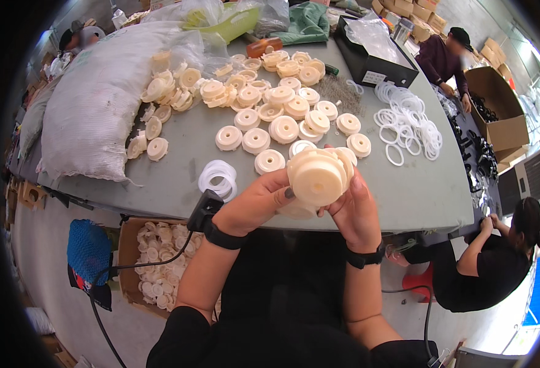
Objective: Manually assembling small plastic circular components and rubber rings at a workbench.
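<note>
Above the near edge of the table, I hold a cream plastic round part (316, 179) with a stepped rim and a small central dimple. More cream plastic shows behind and beneath it, so it may be several pieces together; I cannot tell. My left hand (254, 201) grips it from the left, and my right hand (357, 216) is closed round its right side, some fingers hidden behind. Just beyond lie similar cream discs (283, 129) with centre holes, spread and piled over the table. White rings (218, 179) lie in a small stack left of my hands.
A large white woven sack (95, 104) fills the table's left side. More white rings (408, 119) lie to the right, near a black box (374, 58). Below the table, a carton (129, 245) holds cream parts. Other people (491, 264) work at the right.
</note>
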`<action>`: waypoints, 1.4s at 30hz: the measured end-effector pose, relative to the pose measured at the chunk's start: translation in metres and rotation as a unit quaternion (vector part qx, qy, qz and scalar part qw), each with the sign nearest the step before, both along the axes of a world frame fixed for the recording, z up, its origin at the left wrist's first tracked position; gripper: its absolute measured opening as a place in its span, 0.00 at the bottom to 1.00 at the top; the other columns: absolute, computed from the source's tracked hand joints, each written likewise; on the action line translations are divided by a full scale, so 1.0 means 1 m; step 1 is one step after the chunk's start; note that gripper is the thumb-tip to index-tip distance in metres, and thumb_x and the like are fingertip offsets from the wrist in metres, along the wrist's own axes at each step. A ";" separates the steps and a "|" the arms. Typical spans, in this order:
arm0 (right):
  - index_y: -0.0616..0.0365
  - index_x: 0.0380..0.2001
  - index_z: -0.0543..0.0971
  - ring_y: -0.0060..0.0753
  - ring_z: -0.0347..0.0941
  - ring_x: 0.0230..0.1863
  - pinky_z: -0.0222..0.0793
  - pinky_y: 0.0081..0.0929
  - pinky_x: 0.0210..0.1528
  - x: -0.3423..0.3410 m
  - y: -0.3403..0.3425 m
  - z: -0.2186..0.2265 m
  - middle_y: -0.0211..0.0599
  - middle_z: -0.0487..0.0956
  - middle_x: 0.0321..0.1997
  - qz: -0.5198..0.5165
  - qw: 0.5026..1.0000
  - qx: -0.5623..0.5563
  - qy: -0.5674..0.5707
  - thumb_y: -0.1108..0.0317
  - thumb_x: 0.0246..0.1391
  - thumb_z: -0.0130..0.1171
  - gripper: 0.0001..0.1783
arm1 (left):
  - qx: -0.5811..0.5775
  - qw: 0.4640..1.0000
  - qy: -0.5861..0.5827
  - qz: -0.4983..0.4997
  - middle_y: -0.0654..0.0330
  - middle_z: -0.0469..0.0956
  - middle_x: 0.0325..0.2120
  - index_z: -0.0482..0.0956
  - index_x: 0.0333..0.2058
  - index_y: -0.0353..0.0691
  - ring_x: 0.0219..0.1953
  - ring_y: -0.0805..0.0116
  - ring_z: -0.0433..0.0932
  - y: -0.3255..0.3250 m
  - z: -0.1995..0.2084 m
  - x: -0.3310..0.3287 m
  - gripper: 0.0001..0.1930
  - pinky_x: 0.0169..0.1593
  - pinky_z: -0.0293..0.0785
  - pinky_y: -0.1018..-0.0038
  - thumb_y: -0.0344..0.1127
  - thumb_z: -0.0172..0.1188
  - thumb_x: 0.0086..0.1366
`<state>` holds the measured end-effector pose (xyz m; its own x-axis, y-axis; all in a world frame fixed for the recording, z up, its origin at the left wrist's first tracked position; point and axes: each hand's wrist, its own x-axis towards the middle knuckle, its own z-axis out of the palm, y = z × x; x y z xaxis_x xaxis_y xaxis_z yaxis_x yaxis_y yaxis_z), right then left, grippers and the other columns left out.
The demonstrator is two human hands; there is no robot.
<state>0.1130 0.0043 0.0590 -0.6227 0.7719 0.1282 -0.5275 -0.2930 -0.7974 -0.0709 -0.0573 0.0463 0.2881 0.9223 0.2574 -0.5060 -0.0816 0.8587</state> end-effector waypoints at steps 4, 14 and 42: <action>0.61 0.61 0.58 0.26 0.73 0.43 0.71 0.23 0.33 0.014 0.001 -0.020 0.39 0.73 0.52 -0.059 0.997 0.010 0.039 0.50 0.58 0.52 0.35 | -0.095 0.993 -0.075 0.010 0.58 0.72 0.51 0.66 0.55 0.36 0.51 0.65 0.72 -0.006 -0.010 0.020 0.26 0.55 0.68 0.66 0.45 0.58 0.63; 0.47 0.50 0.77 0.39 0.67 0.46 0.63 0.33 0.48 0.093 0.028 -0.016 0.38 0.72 0.44 -0.220 0.713 0.368 -0.555 0.63 0.36 0.72 0.32 | -0.086 0.971 -0.149 0.163 0.51 0.73 0.48 0.62 0.57 0.35 0.50 0.60 0.74 -0.034 -0.022 0.021 0.28 0.53 0.70 0.65 0.47 0.53 0.65; 0.59 0.50 0.72 0.42 0.64 0.58 0.58 0.37 0.60 0.076 -0.008 -0.025 0.44 0.71 0.55 -0.219 0.805 0.325 -0.446 0.65 0.34 0.73 0.36 | -0.221 0.972 -0.041 0.067 0.54 0.80 0.35 0.72 0.46 0.29 0.36 0.69 0.80 -0.053 -0.042 0.062 0.20 0.42 0.75 0.75 0.44 0.50 0.68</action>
<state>0.1886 -0.0038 0.0340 -0.3777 0.8926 0.2463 0.4002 0.3973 -0.8258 -0.0090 -0.1105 0.0043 0.1524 0.9761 -0.1551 -0.5840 0.2156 0.7826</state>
